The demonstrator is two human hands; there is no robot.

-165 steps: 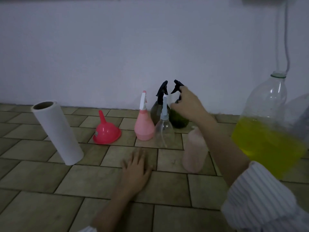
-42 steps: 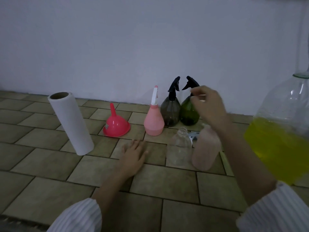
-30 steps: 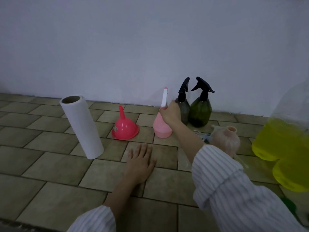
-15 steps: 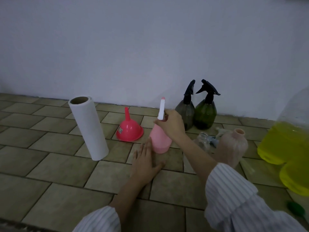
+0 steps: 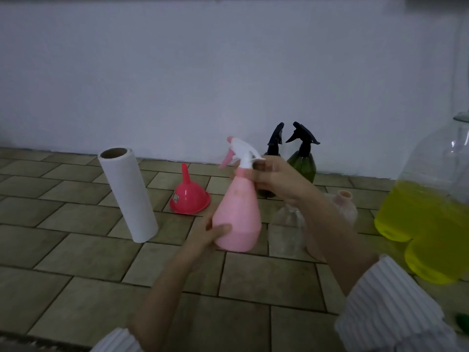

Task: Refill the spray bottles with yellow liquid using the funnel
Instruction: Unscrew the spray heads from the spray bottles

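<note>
Both hands are wrapped round the pink spray bottle: its base is gripped by the left hand, its neck by the right hand. At ten o'clock of it, the funnel is set mouth-down.

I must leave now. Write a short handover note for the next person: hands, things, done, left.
Left hand holds the pink bottle at its base; right hand grips its neck under the white sprayer.
Funnel upside down on the floor, beside the paper roll.
Clear bottle and peach bottle stand open.
Two dark bottles still capped.
Yellow liquid in the jug.
Left: uncap, fill all.
</note>
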